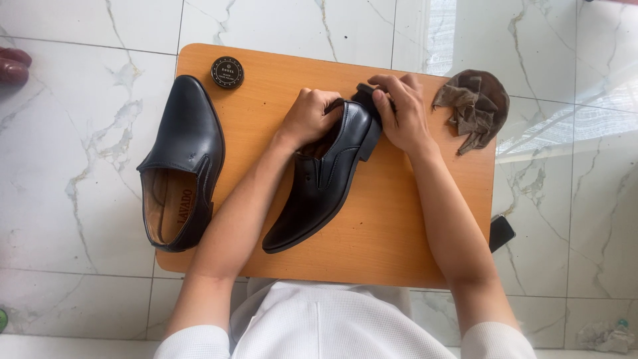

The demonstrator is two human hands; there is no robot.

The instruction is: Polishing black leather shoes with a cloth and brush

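Both hands' fingers (382,100) clasp black shoe's (322,179) heel.

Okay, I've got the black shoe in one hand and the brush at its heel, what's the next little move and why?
Probably stroke the brush from the heel toward the toe. The right hand presses it at the heel of the black shoe, the left hand is tucked in the opening steadying it, and the long side and toe lie untouched.
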